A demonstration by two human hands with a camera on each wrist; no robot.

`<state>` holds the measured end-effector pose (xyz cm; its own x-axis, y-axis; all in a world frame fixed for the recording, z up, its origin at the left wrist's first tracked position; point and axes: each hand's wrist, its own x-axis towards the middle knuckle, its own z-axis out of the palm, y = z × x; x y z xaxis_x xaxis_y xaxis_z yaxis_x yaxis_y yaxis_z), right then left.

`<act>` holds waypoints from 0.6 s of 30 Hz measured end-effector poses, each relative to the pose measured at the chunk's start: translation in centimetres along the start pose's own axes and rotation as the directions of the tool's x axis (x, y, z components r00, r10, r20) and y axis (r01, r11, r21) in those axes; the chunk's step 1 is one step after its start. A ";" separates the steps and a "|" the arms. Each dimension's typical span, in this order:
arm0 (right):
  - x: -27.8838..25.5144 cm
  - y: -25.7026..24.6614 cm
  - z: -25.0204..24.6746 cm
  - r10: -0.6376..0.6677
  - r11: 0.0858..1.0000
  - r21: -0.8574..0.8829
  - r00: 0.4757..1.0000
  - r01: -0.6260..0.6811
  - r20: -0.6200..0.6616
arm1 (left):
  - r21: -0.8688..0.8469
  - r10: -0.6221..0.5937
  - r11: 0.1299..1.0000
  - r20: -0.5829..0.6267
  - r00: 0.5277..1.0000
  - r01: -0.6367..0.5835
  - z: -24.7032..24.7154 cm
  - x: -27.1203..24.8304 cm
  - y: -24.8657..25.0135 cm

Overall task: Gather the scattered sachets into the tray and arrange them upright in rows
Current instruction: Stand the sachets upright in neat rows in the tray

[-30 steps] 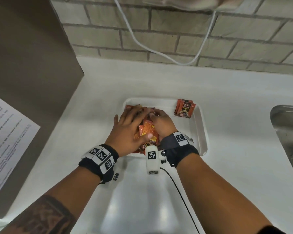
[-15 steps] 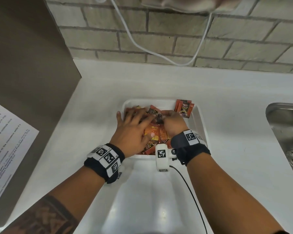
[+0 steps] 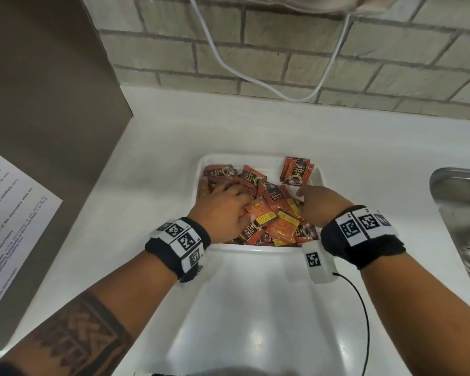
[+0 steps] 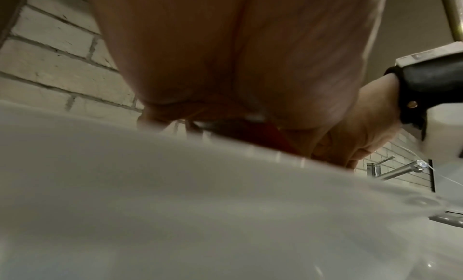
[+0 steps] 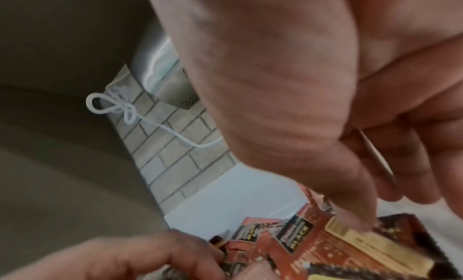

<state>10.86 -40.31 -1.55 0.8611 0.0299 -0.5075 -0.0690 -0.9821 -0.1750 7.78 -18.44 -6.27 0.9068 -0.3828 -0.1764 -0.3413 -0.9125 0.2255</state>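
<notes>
A white tray (image 3: 197,183) sits on the counter and holds a loose heap of orange and brown sachets (image 3: 278,222), lying flat and crossed. A few sachets (image 3: 296,170) stand upright together in the tray's far right corner. My left hand (image 3: 221,202) lies on the left of the heap with its fingers spread flat over sachets. My right hand (image 3: 314,203) is at the heap's right side with curled fingers. In the right wrist view my right hand (image 5: 350,165) pinches the thin edge of a sachet, and its thumb touches the heap (image 5: 325,244).
A steel sink (image 3: 461,213) is set into the counter at the right, with a tap (image 4: 391,171) behind it. A printed sheet (image 3: 8,226) hangs on the brown panel at the left. A white cable (image 3: 255,77) loops down the brick wall. Bare counter (image 3: 255,321) lies in front of the tray.
My hands have drawn apart over the heap. The right hand moved to the right side of the tray, and more sachets now show between the hands.
</notes>
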 end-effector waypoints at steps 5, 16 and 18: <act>1.4 0.2 0.8 -0.008 1.000 0.026 1.000 0.008 0.027 | -0.034 -0.007 0.999 -0.047 0.999 0.005 -0.4 0.5 0.8; 3.1 -0.6 1.7 -0.057 0.976 0.209 0.998 0.058 -0.014 | -0.152 0.022 0.988 -0.016 1.000 -0.024 0.2 1.0 1.0; 3.2 -0.5 1.5 -0.066 0.957 0.284 0.998 0.062 0.007 | -0.164 0.035 0.986 -0.018 0.999 -0.037 0.2 1.0 0.9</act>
<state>12.93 -39.44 -4.38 0.8603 0.0963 -0.5006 -0.1562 -0.8850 -0.4386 8.33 -19.68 -6.42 0.8988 -0.4114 -0.1512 -0.3296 -0.8618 0.3856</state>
